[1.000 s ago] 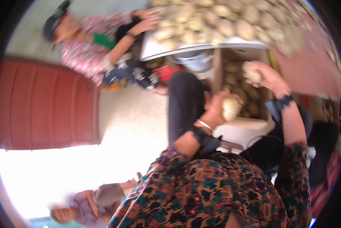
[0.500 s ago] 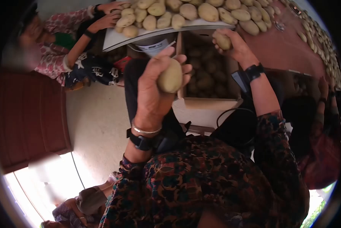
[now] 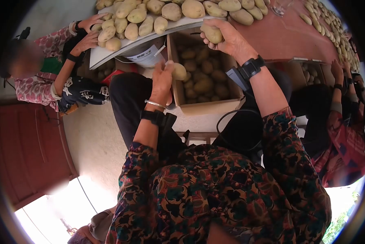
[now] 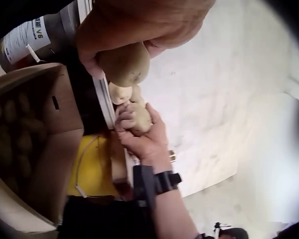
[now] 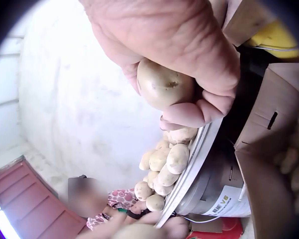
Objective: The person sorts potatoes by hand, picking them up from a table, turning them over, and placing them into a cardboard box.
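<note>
My left hand [image 3: 162,83] holds a pale potato [image 3: 178,71] over the left edge of a cardboard box [image 3: 210,106] full of potatoes. In the left wrist view that potato [image 4: 124,64] hangs below the palm, gripped by the fingers. Higher and to the right, my right hand [image 3: 232,40] grips another potato [image 3: 212,34] near the table edge, above the box's far side. The right wrist view shows this potato [image 5: 164,84] with the fingers curled round it. Potatoes [image 3: 171,12] lie piled on the table beyond both hands.
A bucket with a white label [image 3: 144,55] stands left of the box under the table edge [image 3: 94,61]. A person [image 3: 48,83] at the left touches the pile. Another person's arms [image 3: 337,77] are at the right, by a second box of potatoes [image 3: 311,74].
The head view has shifted. My left hand, raised close to the camera half a second ago, is lower and farther off, still holding its potato. My right hand keeps its potato.
</note>
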`<state>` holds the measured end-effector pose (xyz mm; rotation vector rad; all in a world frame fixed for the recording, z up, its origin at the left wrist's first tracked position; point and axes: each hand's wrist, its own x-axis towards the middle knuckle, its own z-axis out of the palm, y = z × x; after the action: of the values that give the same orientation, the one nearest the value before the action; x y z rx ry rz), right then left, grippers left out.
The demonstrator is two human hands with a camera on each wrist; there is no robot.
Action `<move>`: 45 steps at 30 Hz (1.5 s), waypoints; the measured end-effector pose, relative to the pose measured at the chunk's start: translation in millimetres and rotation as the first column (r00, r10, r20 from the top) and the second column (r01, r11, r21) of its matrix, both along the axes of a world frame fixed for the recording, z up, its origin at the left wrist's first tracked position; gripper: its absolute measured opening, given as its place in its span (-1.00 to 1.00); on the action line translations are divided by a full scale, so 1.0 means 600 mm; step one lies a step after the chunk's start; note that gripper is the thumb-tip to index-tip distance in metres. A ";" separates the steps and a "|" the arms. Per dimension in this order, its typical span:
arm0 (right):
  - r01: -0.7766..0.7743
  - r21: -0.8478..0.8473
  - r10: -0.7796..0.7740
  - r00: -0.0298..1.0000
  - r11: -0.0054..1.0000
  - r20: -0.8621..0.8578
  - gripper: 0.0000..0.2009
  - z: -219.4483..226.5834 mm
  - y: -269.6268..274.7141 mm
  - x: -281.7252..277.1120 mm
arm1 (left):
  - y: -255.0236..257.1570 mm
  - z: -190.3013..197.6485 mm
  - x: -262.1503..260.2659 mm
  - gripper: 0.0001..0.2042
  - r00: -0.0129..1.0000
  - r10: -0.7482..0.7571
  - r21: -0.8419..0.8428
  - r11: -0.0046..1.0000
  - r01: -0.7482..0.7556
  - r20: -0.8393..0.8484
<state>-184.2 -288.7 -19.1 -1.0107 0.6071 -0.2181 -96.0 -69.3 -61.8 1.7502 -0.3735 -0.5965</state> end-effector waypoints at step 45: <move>0.611 -0.229 -0.565 0.790 0.758 0.239 -0.81 0.076 -0.057 -0.076 | -0.074 0.025 -0.006 -0.60 0.888 -0.408 0.143 0.912 0.385 0.211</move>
<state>-229.6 -323.0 26.6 -1.0487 0.7537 -0.9730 -99.7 -113.7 -47.1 1.8566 -0.9004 -0.7052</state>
